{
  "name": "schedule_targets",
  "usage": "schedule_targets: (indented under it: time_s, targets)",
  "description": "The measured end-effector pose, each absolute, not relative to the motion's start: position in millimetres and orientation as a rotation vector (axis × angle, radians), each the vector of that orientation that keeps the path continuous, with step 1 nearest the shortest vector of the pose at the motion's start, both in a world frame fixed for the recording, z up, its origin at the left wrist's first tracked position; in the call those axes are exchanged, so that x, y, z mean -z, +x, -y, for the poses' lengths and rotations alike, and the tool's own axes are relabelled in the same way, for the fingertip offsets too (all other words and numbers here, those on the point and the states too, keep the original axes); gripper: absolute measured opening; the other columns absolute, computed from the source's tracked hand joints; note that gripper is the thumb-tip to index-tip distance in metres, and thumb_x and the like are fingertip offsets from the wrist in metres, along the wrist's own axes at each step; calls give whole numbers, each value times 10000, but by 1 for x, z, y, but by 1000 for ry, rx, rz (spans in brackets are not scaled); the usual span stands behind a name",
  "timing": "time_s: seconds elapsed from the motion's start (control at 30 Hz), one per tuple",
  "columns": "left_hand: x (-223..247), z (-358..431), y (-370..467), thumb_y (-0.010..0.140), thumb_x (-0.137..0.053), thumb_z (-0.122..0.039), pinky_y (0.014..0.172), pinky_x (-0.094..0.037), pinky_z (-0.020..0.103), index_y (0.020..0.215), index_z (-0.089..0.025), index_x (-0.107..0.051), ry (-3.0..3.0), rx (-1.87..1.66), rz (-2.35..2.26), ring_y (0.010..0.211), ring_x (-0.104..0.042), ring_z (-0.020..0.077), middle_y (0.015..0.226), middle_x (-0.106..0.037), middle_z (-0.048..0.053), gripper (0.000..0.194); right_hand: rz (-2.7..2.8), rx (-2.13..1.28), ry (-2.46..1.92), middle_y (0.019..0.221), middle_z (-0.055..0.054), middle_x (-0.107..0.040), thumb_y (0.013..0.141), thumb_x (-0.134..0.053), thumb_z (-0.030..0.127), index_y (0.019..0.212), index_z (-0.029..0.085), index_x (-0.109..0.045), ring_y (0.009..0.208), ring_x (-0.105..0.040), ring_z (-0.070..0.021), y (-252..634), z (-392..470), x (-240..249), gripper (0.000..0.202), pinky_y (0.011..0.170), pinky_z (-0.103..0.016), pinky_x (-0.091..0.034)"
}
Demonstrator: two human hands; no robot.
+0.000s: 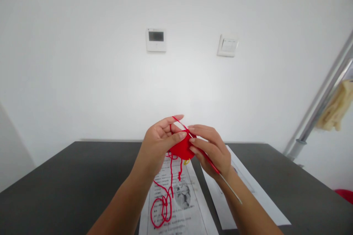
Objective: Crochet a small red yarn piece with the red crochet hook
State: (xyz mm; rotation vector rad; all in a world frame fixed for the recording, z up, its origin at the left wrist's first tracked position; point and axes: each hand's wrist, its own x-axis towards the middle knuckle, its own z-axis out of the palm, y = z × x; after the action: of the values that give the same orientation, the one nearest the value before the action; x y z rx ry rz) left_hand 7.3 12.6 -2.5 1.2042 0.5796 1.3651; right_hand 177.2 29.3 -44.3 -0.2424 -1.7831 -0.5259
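Note:
My left hand (pixel 165 136) pinches a small red crocheted piece (pixel 182 149) between thumb and fingers, its index finger raised with red yarn (pixel 179 122) running over it. My right hand (pixel 212 147) is closed around a crochet hook (pixel 231 188) with a red grip and a thin pale metal end pointing down to the right. The hook's tip meets the top edge of the red piece, partly hidden by my fingers. A small yellow loop (pixel 186 162) hangs at the piece's lower edge. Loose red yarn (pixel 161 211) trails down in loops over a printed sheet.
A printed sheet (pixel 190 214) with a picture lies on the dark table (pixel 110 169), and another white sheet (pixel 264 205) lies under my right forearm. On the wall are a thermostat (pixel 156 46) and a light switch (pixel 228 45). A metal pole (pixel 317 117) and yellowish cloth (pixel 338 106) stand at right.

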Motion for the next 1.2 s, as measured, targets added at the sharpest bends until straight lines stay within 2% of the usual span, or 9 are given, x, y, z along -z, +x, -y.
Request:
schedule_targets:
  time_s: [0.13, 0.23, 0.33, 0.47, 0.73, 0.83, 1.03, 1.2]
  targets:
    - [12, -16, 9, 779, -792, -229, 715, -534, 261, 1278, -126, -667, 1454, -1527, -737, 722, -663, 130, 760, -702, -29, 525, 1685, 538, -353, 1112, -148, -714, 968, -630, 109, 1203, 203, -645, 1065, -708, -255, 165, -33, 51, 253, 880, -427, -648]
    - [15, -25, 2, 835, -726, -239, 776, -527, 302, 1300, -127, -666, 1646, -1546, -826, 765, -659, 152, 775, -693, -19, 481, 1725, 468, -421, 1083, -136, -732, 955, -627, 76, 1153, 205, -663, 1027, -711, -249, 163, -26, 46, 238, 872, -425, -637]
    - [15, -35, -7, 846, -690, -234, 763, -508, 317, 1285, -131, -683, 1762, -1559, -905, 770, -642, 166, 791, -691, -7, 451, 1760, 297, -483, 1023, -99, -771, 958, -620, 60, 1101, 224, -689, 975, -737, -226, 167, -13, 36, 228, 856, -399, -635]
    - [14, -43, -14, 831, -678, -228, 762, -495, 323, 1210, -146, -725, 1860, -1520, -905, 762, -633, 171, 782, -689, -4, 390, 1790, 11, -622, 1007, -77, -821, 979, -624, 143, 1066, 221, -733, 930, -785, -200, 177, 0, 28, 160, 821, -332, -639]
    - [14, -46, -17, 818, -720, -246, 724, -502, 288, 1130, -165, -747, 1867, -1273, -777, 757, -642, 160, 807, -686, -1, 323, 1832, -303, -780, 899, -51, -845, 962, -661, 257, 931, 217, -800, 805, -796, -209, 199, 8, 16, 147, 674, -293, -612]
    - [12, -44, -17, 805, -734, -222, 712, -502, 279, 1098, -165, -753, 1846, -1228, -740, 748, -636, 153, 803, -678, -3, 299, 1854, -333, -764, 879, -54, -841, 962, -665, 247, 911, 217, -798, 782, -790, -210, 203, 11, 14, 146, 636, -286, -602]
    - [12, -43, -16, 807, -720, -179, 720, -491, 269, 1070, -161, -750, 1861, -1226, -740, 751, -630, 144, 791, -669, -10, 266, 1935, -164, -733, 895, -44, -841, 950, -654, 183, 940, 225, -794, 784, -785, -195, 203, 17, 12, 147, 671, -288, -598]
    - [12, -44, -19, 790, -760, -190, 688, -491, 253, 1037, -163, -751, 1784, -1224, -691, 726, -616, 134, 779, -650, -18, 249, 1738, -469, -758, 838, -43, -841, 921, -721, 257, 867, 225, -807, 748, -784, -195, 200, 11, 15, 106, 645, -279, -613]
